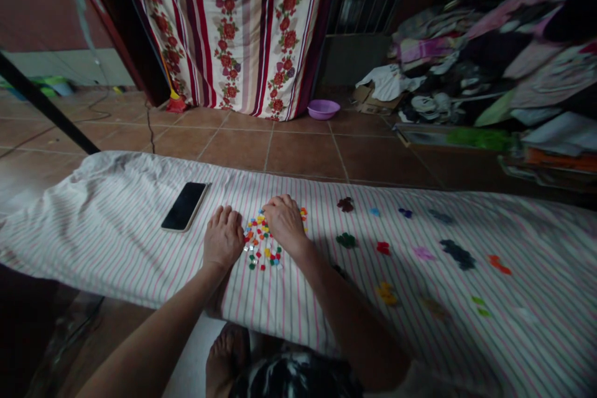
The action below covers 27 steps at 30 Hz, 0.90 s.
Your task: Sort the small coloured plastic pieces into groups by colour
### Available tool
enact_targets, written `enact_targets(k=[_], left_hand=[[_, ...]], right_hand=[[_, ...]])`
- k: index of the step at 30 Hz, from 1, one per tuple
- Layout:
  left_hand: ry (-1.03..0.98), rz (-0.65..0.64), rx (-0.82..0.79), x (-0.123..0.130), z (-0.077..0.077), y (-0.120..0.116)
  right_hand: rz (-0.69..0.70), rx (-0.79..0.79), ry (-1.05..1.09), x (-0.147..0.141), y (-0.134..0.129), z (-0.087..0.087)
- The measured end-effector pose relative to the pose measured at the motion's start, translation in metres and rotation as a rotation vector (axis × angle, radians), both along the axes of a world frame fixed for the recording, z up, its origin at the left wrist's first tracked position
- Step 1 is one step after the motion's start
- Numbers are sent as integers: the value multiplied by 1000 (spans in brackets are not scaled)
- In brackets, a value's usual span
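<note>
A mixed heap of small coloured pieces (263,236), many of them squarish, lies on a striped cloth (153,261). My left hand (224,237) rests palm down at the heap's left edge, its fingers bent and slightly apart; nothing shows in it. Over the far right part of the heap is my right hand (285,222), fingers curled together and pointing left. Whatever its fingertips hold is hidden. To the right, pieces lie in separate colour groups, among them brown (346,204), dark green (346,240), red (383,248) and yellow (387,293).
A phone (185,206) lies left of my left hand. More groups sit farther right, such as pink (424,253), black (458,254) and orange (499,264). Beyond the cloth are a tiled floor, a purple basin (323,109), a flowered curtain (228,31) and piled clothes (513,43).
</note>
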State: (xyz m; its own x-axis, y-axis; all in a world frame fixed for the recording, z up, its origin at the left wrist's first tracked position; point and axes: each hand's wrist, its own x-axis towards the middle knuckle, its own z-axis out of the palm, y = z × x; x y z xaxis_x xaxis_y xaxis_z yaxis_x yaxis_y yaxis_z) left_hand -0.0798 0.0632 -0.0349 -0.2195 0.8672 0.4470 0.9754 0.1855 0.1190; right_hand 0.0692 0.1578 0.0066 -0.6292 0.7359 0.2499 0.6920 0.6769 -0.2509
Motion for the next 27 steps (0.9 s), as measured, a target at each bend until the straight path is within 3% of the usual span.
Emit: enact_targets(k=[8, 20, 27], left_hand=[[-2, 7, -30, 0, 2, 0], [-13, 14, -32, 1, 4, 0], [-8, 1, -27, 0, 6, -1]], right_hand=[[-46, -58, 2, -1, -2, 3], [-9, -80, 226, -4, -3, 0], [-72, -125, 322, 12, 2, 6]])
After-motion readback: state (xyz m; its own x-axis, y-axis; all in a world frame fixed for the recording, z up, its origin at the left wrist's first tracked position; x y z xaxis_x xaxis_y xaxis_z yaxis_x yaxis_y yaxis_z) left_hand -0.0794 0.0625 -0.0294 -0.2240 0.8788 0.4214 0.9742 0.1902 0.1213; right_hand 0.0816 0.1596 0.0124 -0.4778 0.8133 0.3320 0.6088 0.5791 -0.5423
